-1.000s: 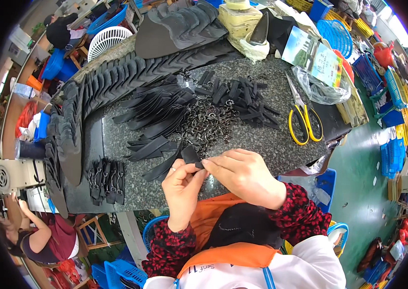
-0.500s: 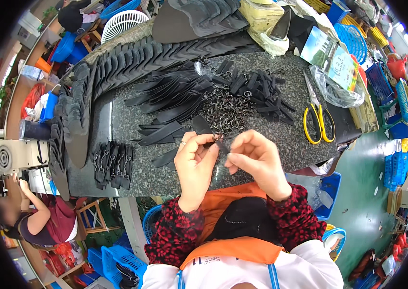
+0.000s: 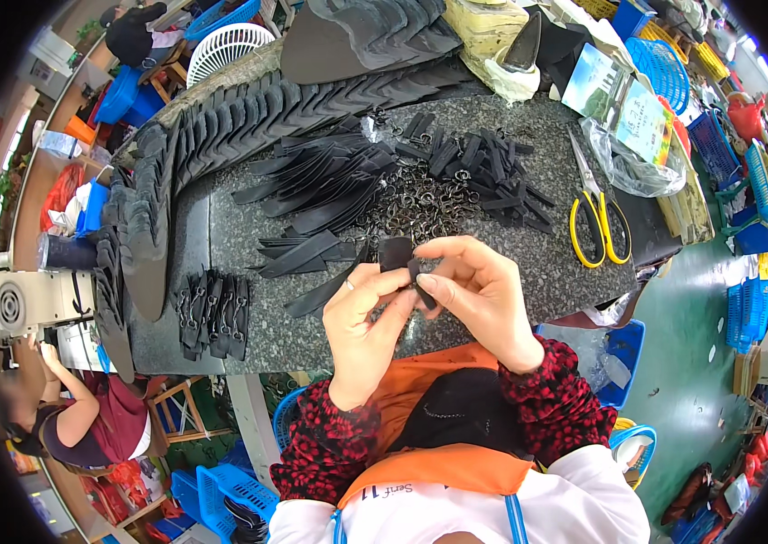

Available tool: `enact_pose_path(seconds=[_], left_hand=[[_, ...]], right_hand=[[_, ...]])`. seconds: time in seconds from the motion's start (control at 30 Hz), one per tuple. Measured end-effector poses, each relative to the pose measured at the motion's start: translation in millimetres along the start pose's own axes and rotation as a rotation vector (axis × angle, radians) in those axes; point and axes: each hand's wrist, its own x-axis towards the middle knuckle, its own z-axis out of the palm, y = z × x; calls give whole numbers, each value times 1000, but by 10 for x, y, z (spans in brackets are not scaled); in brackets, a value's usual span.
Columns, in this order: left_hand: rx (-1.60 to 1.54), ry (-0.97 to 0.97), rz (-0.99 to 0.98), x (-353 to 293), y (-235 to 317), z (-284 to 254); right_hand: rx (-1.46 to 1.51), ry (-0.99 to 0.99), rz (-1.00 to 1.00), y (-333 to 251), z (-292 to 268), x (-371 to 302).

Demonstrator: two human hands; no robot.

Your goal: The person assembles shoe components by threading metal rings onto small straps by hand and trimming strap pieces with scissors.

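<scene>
My left hand [image 3: 364, 317] is closed in a pinch on a black strap piece [image 3: 395, 253], whose wide end stands up above the fingers. My right hand [image 3: 482, 295], also pinching, has thumb and forefinger on a short black strip [image 3: 421, 279] against that piece. The fingertips partly hide where the two meet, and I cannot make out a ring there. Just beyond my hands lies a pile of metal clasps [image 3: 425, 204]. Left of it are long black strips [image 3: 325, 181], and right of it short black strips [image 3: 502, 168].
Finished-looking strap pieces with clasps [image 3: 212, 313] lie in a row on the left of the stone tabletop [image 3: 284, 340]. Yellow-handled scissors [image 3: 599, 218] lie to the right. Stacked black cut pieces [image 3: 257, 118] line the far edge. A co-worker [image 3: 98, 417] sits at a machine on the left.
My right fingers have come in to pinch the short strip beside my left fingertips. The strap piece's wide end now stands up more plainly above my left fingers.
</scene>
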Motion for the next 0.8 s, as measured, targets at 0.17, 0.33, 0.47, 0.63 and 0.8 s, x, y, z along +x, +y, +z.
enact_pose_path(seconds=[0.17, 0.33, 0.47, 0.63, 0.8], left_hand=[[-170, -73, -67, -29, -60, -55], [-514, -64, -268, -23, -17, -27], [-558, -60, -296, -20, 10, -37], [-513, -102, -223, -30, 20, -55], [-255, -123, -147, -92, 52, -92]], right_hand=[[-148, -39, -63, -8, -68, 23], [-192, 1, -227, -16, -62, 26], [-143, -40, -274, -31, -78, 19], [-165, -98, -243, -30, -94, 8], [-227, -65, -282, -39, -121, 0]])
